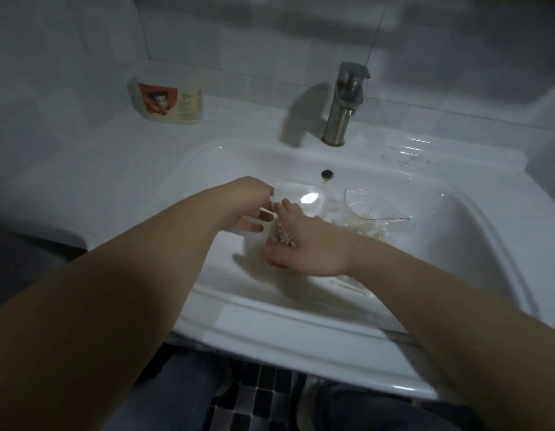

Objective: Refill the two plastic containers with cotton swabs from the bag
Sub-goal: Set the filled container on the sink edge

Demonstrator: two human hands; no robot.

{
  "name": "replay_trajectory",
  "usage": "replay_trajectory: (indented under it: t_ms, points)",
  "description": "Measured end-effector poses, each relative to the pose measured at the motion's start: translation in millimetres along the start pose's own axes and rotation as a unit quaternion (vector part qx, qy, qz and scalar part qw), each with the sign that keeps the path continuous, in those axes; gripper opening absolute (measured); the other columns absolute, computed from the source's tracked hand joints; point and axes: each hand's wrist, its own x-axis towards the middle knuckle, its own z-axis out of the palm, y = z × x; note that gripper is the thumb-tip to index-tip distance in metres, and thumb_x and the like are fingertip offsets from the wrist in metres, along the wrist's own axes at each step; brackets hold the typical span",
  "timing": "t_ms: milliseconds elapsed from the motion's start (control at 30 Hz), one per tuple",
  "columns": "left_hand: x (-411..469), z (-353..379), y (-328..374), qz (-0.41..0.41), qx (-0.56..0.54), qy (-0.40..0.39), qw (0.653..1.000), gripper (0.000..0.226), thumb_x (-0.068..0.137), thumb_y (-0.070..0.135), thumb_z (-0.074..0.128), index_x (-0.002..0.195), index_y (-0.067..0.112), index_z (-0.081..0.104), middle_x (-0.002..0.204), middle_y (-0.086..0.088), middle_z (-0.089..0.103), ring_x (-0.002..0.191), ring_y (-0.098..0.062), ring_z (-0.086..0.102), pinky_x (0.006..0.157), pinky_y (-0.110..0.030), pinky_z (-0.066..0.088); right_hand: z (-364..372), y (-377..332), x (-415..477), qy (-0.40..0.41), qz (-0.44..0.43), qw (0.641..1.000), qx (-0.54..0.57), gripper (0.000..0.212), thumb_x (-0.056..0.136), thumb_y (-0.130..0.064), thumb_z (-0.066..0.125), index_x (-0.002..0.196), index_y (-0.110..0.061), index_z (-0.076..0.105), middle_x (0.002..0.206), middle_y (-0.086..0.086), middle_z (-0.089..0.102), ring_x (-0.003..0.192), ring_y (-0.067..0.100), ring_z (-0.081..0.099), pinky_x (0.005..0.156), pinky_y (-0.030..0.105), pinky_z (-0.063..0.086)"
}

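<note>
Plastic container mid-refill at the sink

White-tipped cotton swabs point(283, 236) sit bunched in the right hand point(310, 248), whose fingers curl round them, tips pointing towards the left hand point(249, 206). That hand pinches the clear plastic container point(298, 197) at its edge, lid seemingly raised, low in the sink point(463, 250). At 3 o'clock from the hands lies the bag point(375, 217), mouth gaping, more swabs inside. A faucet point(341, 104) stands at 12 o'clock and a labelled bottle point(167, 101) at 10 o'clock on the table. By the look of it, one container is being loaded. Next, the bundle should slide in lengthwise, kept level so none spill. The second container cannot be made out.
</note>
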Motion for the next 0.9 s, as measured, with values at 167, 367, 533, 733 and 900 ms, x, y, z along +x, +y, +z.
replay_trajectory:
  t_ms: [167, 367, 533, 733, 900]
  points:
    - [3, -3, 1, 0.046, -0.016, 0.013, 0.999, 0.029, 0.098, 0.004, 0.049, 0.118, 0.017, 0.067, 0.102, -0.006, 0.072, 0.088, -0.018, 0.066, 0.073, -0.032, 0.058, -37, 15, -8, 0.252, 0.023, 0.966, 0.061, 0.04, 0.104, -0.02, 0.05, 0.143, -0.018, 0.057, 0.145, 0.004, 0.057, 0.127, 0.018, 0.056, 0.104, 0.023, 0.038]
    - [-10, -2, 7, 0.048, 0.037, 0.018, 0.998, 0.04, 0.089, -0.005, 0.036, 0.101, 0.016, 0.069, 0.103, -0.005, 0.075, 0.085, -0.017, 0.068, 0.074, -0.032, 0.058, -49, 35, -10, 0.203, 0.043, 0.978, -0.002, 0.051, 0.099, -0.018, 0.055, 0.149, -0.022, 0.049, 0.143, 0.005, 0.054, 0.114, 0.023, 0.06, 0.098, 0.023, 0.037]
    - [-17, -5, 6, 0.008, 0.071, 0.0, 0.997, 0.017, 0.095, 0.02, 0.055, 0.097, 0.022, 0.072, 0.103, -0.001, 0.075, 0.077, -0.017, 0.069, 0.075, -0.035, 0.057, -58, 36, -19, 0.132, 0.032, 0.99, -0.049, 0.033, 0.091, -0.017, 0.067, 0.122, -0.027, 0.069, 0.114, -0.006, 0.067, 0.083, 0.006, 0.056, 0.075, 0.018, 0.042]
    - [-13, -7, -5, 0.03, 0.148, -0.075, 0.986, 0.022, 0.095, 0.034, 0.069, 0.116, 0.029, 0.067, 0.114, -0.001, 0.071, 0.101, -0.016, 0.071, 0.085, -0.043, 0.063, -51, 36, -21, 0.038, 0.062, 0.996, -0.048, 0.022, 0.084, -0.011, 0.069, 0.095, -0.03, 0.07, 0.093, -0.009, 0.07, 0.076, 0.006, 0.067, 0.071, 0.026, 0.055]
    - [-9, -8, -10, 0.041, 0.156, -0.085, 0.983, 0.032, 0.09, 0.024, 0.076, 0.12, 0.024, 0.066, 0.116, -0.003, 0.071, 0.097, -0.016, 0.072, 0.084, -0.037, 0.063, -50, 39, -22, 0.022, 0.109, 0.993, -0.044, 0.03, 0.082, 0.001, 0.067, 0.093, -0.027, 0.07, 0.086, -0.005, 0.072, 0.076, 0.009, 0.069, 0.071, 0.027, 0.06]
